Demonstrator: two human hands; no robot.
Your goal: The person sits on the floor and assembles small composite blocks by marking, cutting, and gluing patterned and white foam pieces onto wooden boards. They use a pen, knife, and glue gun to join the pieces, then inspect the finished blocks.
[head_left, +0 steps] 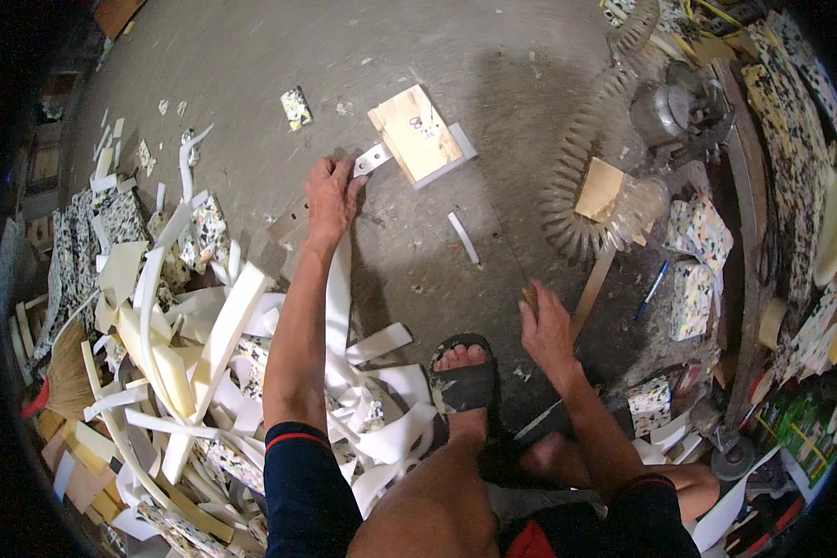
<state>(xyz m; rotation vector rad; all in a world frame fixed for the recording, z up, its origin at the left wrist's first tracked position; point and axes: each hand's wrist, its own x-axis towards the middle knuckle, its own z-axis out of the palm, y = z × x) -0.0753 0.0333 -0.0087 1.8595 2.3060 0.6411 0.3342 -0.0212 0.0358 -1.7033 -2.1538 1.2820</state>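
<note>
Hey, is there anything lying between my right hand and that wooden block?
Yes: a short white strip lies roughly between your right hand and the wooden block, low and flat, so it probably wouldn't hinder much.

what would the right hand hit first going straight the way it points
The right hand would probably meet the pale slab beneath the wooden block, though depth is unclear.
</note>
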